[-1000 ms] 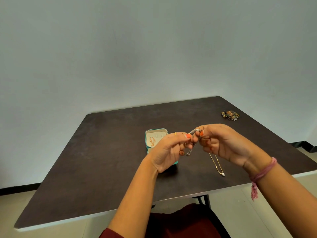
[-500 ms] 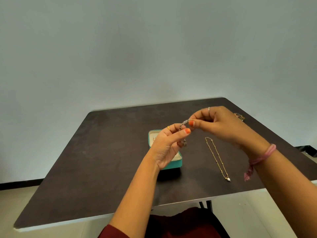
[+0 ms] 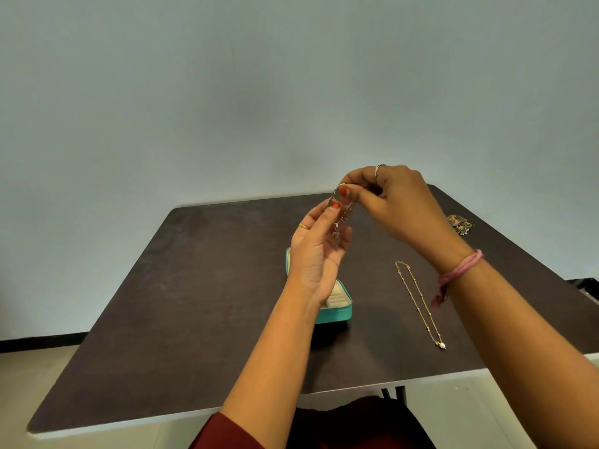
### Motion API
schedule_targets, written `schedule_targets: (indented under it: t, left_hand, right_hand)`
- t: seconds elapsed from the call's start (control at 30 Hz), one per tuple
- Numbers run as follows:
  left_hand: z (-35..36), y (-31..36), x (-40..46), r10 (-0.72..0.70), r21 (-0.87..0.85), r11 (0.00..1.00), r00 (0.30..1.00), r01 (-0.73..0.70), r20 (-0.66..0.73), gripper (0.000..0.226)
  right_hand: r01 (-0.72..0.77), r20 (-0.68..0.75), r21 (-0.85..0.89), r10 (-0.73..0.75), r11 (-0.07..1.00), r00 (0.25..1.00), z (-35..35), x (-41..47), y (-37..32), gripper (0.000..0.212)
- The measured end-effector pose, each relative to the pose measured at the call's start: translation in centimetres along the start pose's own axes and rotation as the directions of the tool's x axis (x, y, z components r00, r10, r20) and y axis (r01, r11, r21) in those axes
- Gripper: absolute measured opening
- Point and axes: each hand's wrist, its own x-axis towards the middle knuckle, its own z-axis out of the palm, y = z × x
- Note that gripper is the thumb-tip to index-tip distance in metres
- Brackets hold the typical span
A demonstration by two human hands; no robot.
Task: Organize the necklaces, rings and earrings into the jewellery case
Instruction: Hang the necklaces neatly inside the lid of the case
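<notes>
while both hands, left hand (image 3: 316, 254) and right hand (image 3: 393, 202), pinch one silver chain (image 3: 340, 218), one gold necklace (image 3: 419, 303) lies beside one case (image 3: 337, 311).

Surface: dark brown table (image 3: 201, 303), pale edge
Left of centre: teal case (image 3: 337, 311), lid open, partly hidden by a forearm
Right of case: gold necklace (image 3: 418, 303), laid out straight, apart from case
Far right: jewellery heap (image 3: 460, 224)

Soft, even light fills the room, without glare. Below the left hand (image 3: 319, 254) a faint shadow darkens the table (image 3: 194, 286). Wide-angle distortion bends the table's edges; the fingertips look slightly blurred.
</notes>
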Motion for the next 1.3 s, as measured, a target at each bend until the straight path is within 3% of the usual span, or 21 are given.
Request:
schedule_targets:
  t: [0.53,0.6,0.67,0.77,0.87,1.17,1.3]
  left_hand:
    - [-4.9,0.3,1.7,0.048,0.374,0.924,0.995,-0.077,0.085,0.033]
    - [-6.0,0.5,2.1,0.066,0.383,0.92,0.997,-0.08,0.049,0.033]
    - [-7.5,0.4,3.0,0.136,0.421,0.903,0.987,-0.086,-0.09,0.028]
    - [-11.3,-0.6,4.1,0.315,0.667,0.745,0.895,-0.026,-0.317,0.018]
    - [-14.9,-2.0,4.2,0.449,0.863,0.503,0.837,0.053,-0.313,0.018]
    - [-15.2,-2.9,5.3,0.403,0.949,0.298,0.887,0.104,-0.224,0.054]
    - [-15.3,-2.9,5.6,0.392,0.967,0.206,0.893,0.147,-0.219,0.057]
  right_hand:
    - [-0.001,0.103,-0.063,0.007,0.998,0.995,2.4,1.7,1.9,0.012]
    - [-0.002,0.11,-0.066,0.01,0.998,0.994,2.7,2.0,2.2,0.011]
    - [-0.001,0.118,-0.079,0.01,0.997,0.993,3.0,2.2,2.6,0.011]
    - [-0.003,0.127,-0.082,0.014,0.997,0.992,3.6,2.5,3.3,0.011]
    - [-0.011,0.152,-0.084,0.024,0.996,0.988,4.4,2.6,4.1,0.012]
    - [-0.014,0.201,-0.118,0.038,0.993,0.979,7.0,2.4,5.5,0.017]
    - [-0.023,0.226,-0.138,0.054,0.99,0.973,8.1,2.1,6.2,0.018]
